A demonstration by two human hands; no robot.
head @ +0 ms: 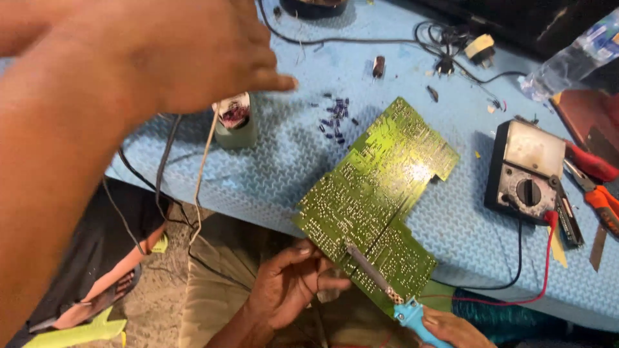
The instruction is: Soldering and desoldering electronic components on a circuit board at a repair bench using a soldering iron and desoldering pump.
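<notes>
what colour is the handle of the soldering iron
Light blue. The soldering iron handle shows best in the head view, held in the right hand over the green circuit board.

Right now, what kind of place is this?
Probably an electronics repair bench. A green circuit board lies on the blue mat, a soldering iron rests on it, and a meter with red and black leads sits nearby.

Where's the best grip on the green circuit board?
By its bare edge at the near-left corner, coming from the left, as the left hand does. The circuit board overhangs the mat there, so fingers get under it; the soldering iron in the right hand occupies the near-right end.
</notes>
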